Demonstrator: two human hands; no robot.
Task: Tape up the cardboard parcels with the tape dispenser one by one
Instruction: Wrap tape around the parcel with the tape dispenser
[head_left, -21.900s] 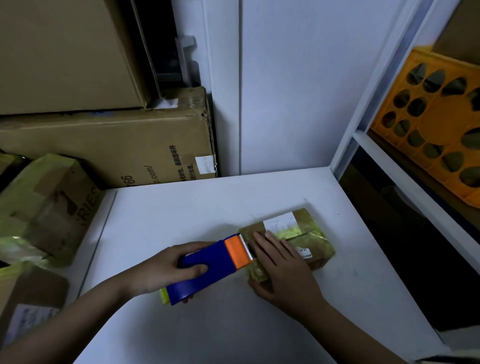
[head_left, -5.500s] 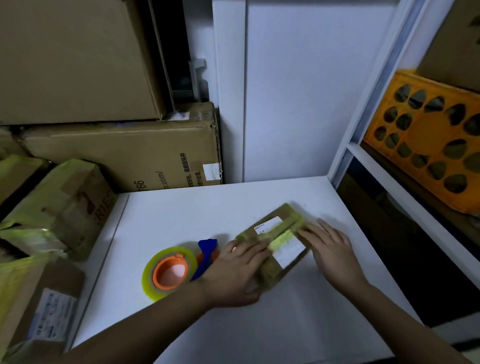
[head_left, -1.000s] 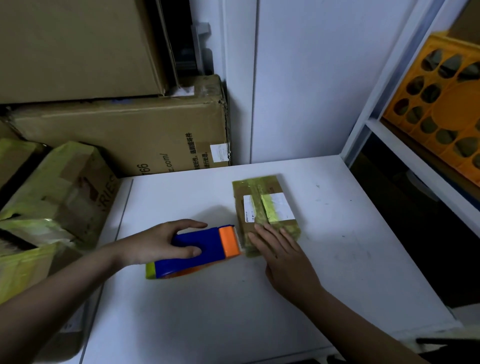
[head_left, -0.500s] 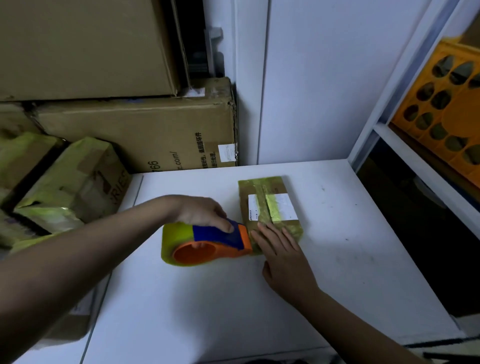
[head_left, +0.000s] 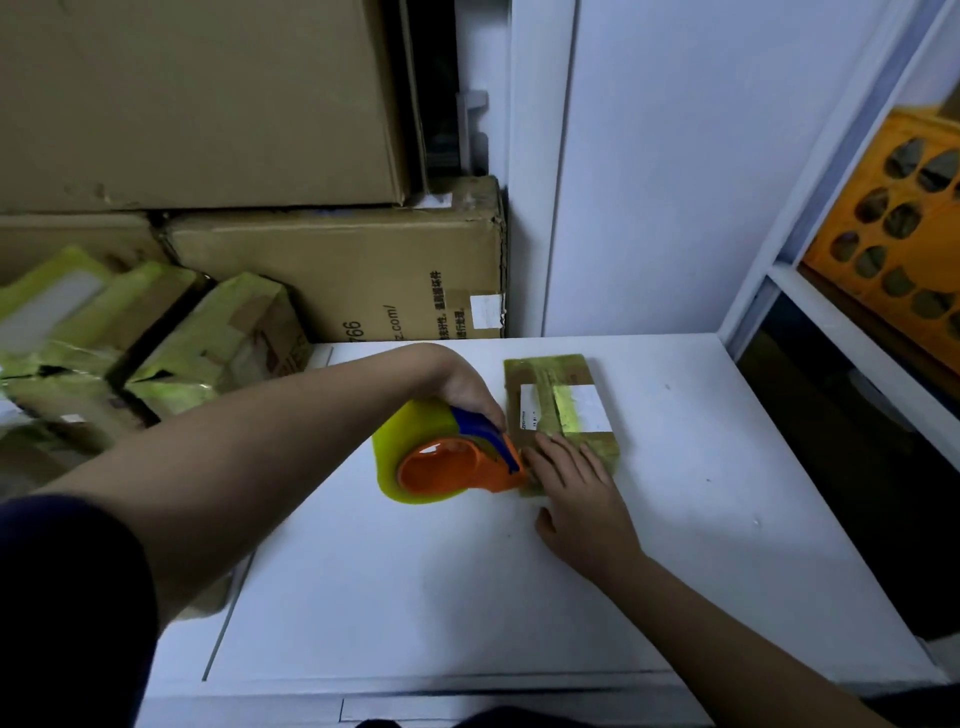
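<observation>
White table (head_left: 467, 597) carries a small taped parcel (head_left: 561, 410), its long axis running away from the person. At the parcel's near left corner, the left hand (head_left: 467, 389) grips the tape dispenser (head_left: 452, 457) from above, nose touching the parcel. The right hand (head_left: 576, 499) presses flat fingers on the parcel's near end. Left of the parcel, beyond the table edge, lie taped boxes (head_left: 130, 353).

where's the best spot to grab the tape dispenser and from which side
Grip the tape dispenser by its blue top, coming from above on the far side, as the left hand does. It lies tipped, orange hub facing up, nose against the parcel.
</observation>
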